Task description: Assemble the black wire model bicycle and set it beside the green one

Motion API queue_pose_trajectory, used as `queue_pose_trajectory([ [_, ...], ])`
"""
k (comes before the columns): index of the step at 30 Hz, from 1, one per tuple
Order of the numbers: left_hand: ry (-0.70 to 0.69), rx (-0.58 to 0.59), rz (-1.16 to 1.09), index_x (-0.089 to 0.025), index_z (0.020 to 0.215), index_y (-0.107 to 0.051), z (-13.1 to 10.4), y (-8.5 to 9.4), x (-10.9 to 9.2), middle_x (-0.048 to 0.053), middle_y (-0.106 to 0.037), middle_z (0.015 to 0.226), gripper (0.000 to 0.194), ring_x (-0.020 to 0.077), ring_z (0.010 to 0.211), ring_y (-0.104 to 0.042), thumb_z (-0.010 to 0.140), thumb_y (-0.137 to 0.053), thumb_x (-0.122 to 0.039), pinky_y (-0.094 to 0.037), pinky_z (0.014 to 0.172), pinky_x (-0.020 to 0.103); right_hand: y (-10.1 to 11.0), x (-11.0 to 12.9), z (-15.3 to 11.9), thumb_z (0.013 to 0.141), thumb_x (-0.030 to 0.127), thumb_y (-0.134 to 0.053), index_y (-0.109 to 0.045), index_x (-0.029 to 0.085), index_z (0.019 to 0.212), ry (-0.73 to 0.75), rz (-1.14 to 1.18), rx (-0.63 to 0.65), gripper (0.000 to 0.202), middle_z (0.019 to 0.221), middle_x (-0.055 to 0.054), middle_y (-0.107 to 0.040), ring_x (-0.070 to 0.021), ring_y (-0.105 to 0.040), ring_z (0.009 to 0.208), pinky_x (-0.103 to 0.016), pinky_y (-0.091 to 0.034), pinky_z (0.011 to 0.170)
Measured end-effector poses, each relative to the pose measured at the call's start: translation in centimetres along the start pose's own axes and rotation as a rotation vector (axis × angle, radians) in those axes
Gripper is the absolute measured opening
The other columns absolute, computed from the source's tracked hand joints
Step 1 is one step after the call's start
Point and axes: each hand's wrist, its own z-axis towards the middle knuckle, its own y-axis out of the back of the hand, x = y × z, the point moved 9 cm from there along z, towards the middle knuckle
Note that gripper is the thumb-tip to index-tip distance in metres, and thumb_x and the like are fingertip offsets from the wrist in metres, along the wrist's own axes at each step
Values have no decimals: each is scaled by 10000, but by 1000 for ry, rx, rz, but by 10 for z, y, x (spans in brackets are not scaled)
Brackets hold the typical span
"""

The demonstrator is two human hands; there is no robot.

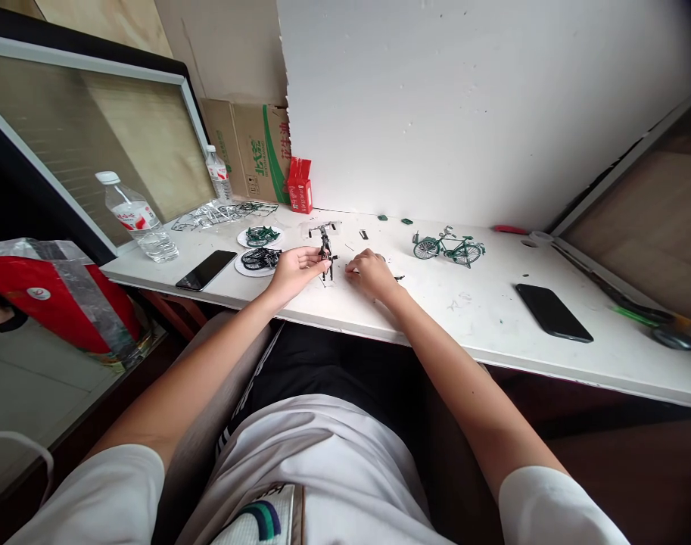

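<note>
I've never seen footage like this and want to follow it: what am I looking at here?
There's no machine: one camera on a person's head looks down at their bare hands. The left hand holds a small dark assembly; the right hand is low over the white table, its fingertips too unclear to tell if they grip anything. Around them are a green model bicycle, two plates of parts, two phones and two bottles.

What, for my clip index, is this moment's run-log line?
left hand: holds dark model | right hand: at tabletop, grip unclear | rightward: green model bicycle | leftward: parts on plates
</note>
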Motion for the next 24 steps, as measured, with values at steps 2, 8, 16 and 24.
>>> queue_pose_trajectory([
  [2, -7, 2, 5, -131, 1113, -801, -1, -1, -1, 147, -830, 1082, 575, 252, 990, -775, 664, -1012, -422, -615, 1017, 437, 4, -5, 0, 1048, 187, -627, -844, 153, 1188, -28, 17, -71, 260, 1232, -185, -803, -357, -605, 1284, -452, -484, 1079],
  [8, -21, 16, 16, -133, 1112, -809, -3, -4, -5, 144, -830, 1072, 555, 248, 969, -771, 677, -1003, -418, -613, 995, 425, 2, -12, 0, 1047, 228, -657, -853, 196, 1200, -84, 16, -84, 251, 1217, -142, -816, -356, -591, 1263, -428, -489, 1028],
  [16, -59, 30, 40, -142, 1116, -823, -3, -6, -7, 127, -829, 1033, 531, 236, 940, -766, 697, -991, -421, -616, 977, 406, 0, -5, 3, 1057, 154, -560, -848, 131, 1151, -48, -144, -57, 304, 1079, -213, -804, -367, -607, 1234, -444, -452, 993],
  [24, -50, 22, 38, -136, 1129, -811, -5, -6, -9, 132, -826, 1043, 543, 238, 952, -765, 698, -987, -417, -610, 976, 400, 8, -5, 0, 997, 84, -553, -856, 139, 1189, -64, -35, -112, 363, 1142, -193, -821, -379, -578, 1258, -448, -483, 995],
])
